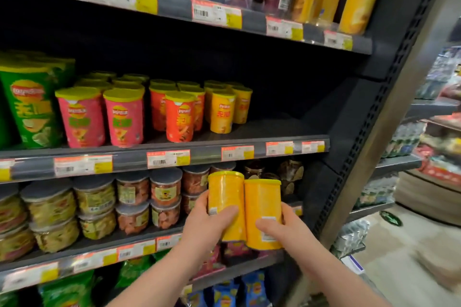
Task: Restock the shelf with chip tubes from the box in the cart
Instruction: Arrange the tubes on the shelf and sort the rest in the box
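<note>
1. Your left hand (207, 217) grasps a short yellow cardboard chip tube with a yellow plastic lid (225, 197), thumb across the front and fingers behind. Your right hand (284, 227) grasps a second yellow tube (262, 202) the same way.
2. Both tubes are in the air, touching side by side, just below the front edge of the dark grey metal middle shelf (274, 129) and in front of the clear plastic snack jars (94, 197) one level down.
3. Done so far: a small group of matching yellow tubes (222, 112) stands on the middle shelf, just right of the red tubes (179, 117). You can't tell which of them came from the box.
4. Left to do: place both held tubes. The right end of the middle shelf is bare, so that is probably their slot. Cart and box are out of view, so remaining stock is unknown.
5. Tube condition: no dents show. Barcode panels face you, so the logos likely need turning outward. The left tube tilts slightly and the right one is near upright.
</note>
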